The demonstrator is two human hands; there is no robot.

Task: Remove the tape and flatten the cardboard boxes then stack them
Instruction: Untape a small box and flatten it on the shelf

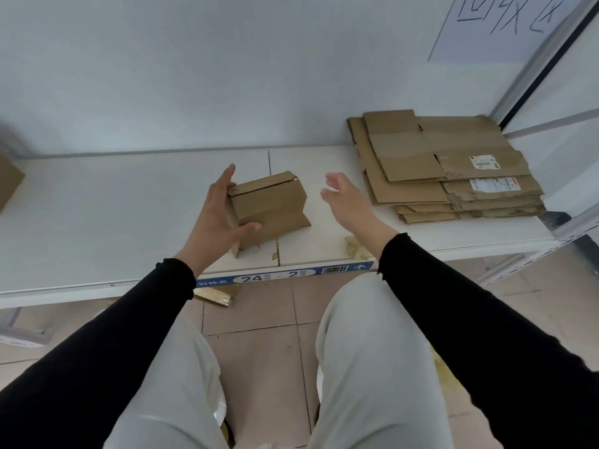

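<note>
A small brown cardboard box [270, 207] stands on the white shelf [97, 215], partly opened, with a loose flap at its lower front. My left hand [215, 218] grips its left end, thumb across the front and fingers up the far side. My right hand [348, 202] hovers just right of the box with relaxed fingers, touching nothing. A stack of several flattened cardboard boxes [453, 170] lies at the right end of the shelf, two with shipping labels.
Another brown box [8, 186] shows at the left edge. A wad of torn tape [356, 247] lies by the shelf's front edge. A blue shelf label [285, 275] runs along the rim. My knees and a tiled floor with scraps [215, 296] are below.
</note>
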